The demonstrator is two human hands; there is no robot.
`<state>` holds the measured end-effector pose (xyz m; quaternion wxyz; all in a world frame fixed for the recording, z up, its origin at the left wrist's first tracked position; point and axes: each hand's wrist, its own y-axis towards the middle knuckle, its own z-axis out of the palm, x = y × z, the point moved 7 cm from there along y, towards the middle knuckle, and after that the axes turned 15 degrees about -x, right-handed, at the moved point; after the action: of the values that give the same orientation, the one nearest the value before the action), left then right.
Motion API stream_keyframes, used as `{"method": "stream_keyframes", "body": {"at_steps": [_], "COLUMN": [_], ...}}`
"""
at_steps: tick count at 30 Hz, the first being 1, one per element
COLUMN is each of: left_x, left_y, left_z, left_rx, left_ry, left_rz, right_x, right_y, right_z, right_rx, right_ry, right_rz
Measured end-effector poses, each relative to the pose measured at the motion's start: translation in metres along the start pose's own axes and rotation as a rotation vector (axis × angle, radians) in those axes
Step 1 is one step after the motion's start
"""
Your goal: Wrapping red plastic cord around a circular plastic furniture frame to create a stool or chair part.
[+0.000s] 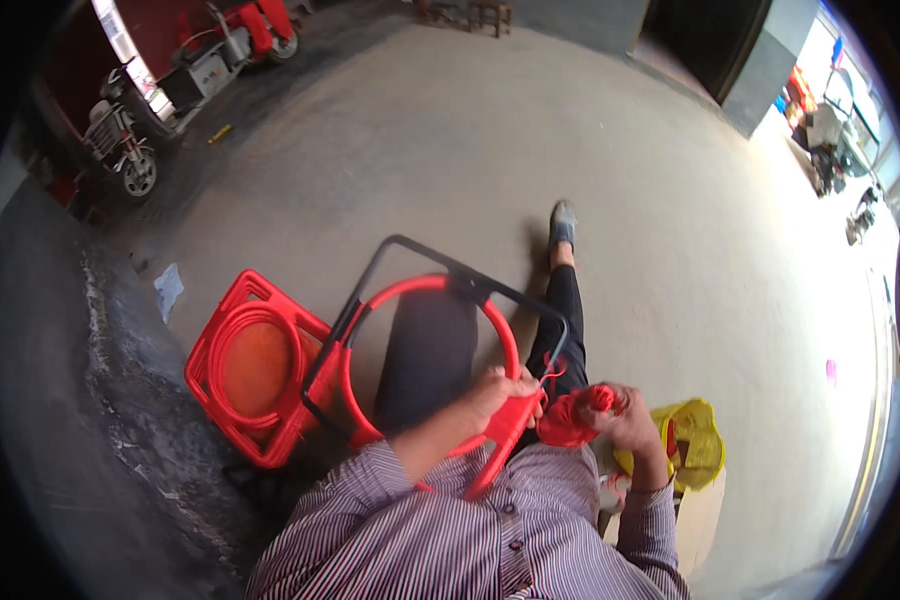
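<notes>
Red ring frame (508,340): counting one, slanting over the lap, with one black bar (460,272) crossing its far side.
Left hand (497,393): counting one, closing narrowly on the ring frame's right-hand edge, with thumb pressing from above.
Right hand (625,418): counting one, curling tightly around one red object (565,420), blurring too much for naming.
Frame's place: sitting within the left fingers, extending leftward and forward from them; lying left of the right fingers.
Red stack (298,385): lying left of the ring frame, not showing clearly how many pieces.
Yellow bag (708,445): counting one, standing just beside the right hand.
Scooters (138,172): counting two at upper left, standing well apart.
</notes>
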<state>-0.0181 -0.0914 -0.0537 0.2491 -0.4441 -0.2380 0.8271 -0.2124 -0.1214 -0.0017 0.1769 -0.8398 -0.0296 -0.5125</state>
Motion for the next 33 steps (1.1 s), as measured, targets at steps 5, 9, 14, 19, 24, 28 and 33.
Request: {"method": "stream_keyframes", "body": {"at_steps": [5, 9, 14, 19, 24, 28, 33], "left_x": [-0.017, -0.017, -0.017, -0.005, -0.005, -0.005, -0.035], "left_y": [-0.005, -0.001, -0.001, -0.001, 0.002, 0.007, -0.014], "left_z": [-0.006, -0.012, -0.015, -0.019, -0.023, -0.030, -0.015], "left_rx": [-0.056, -0.093, -0.132, -0.199, -0.262, -0.233, -0.342], "left_ry": [-0.027, 0.000, -0.100, -0.048, 0.019, -0.019, -0.001], "left_rz": [0.027, -0.002, -0.016, -0.036, -0.034, 0.148, 0.605], "right_x": [-0.038, -0.112, -0.215, -0.253, -0.177, -0.034, 0.058], "right_y": [-0.030, -0.076, -0.130, -0.119, -0.037, 0.016, 0.051], "right_z": [-0.050, -0.078, -0.027, -0.028, -0.032, -0.014, 0.017], "right_rx": [-0.406, -0.263, -0.203, -0.512, -0.499, -0.280, -0.136], "right_ry": [1.213, 1.418, 0.656, 0.224, 0.848, 0.657, 0.080], "right_rz": [0.037, 0.160, 0.578, 0.336, 0.499, 0.121, -0.211]}}
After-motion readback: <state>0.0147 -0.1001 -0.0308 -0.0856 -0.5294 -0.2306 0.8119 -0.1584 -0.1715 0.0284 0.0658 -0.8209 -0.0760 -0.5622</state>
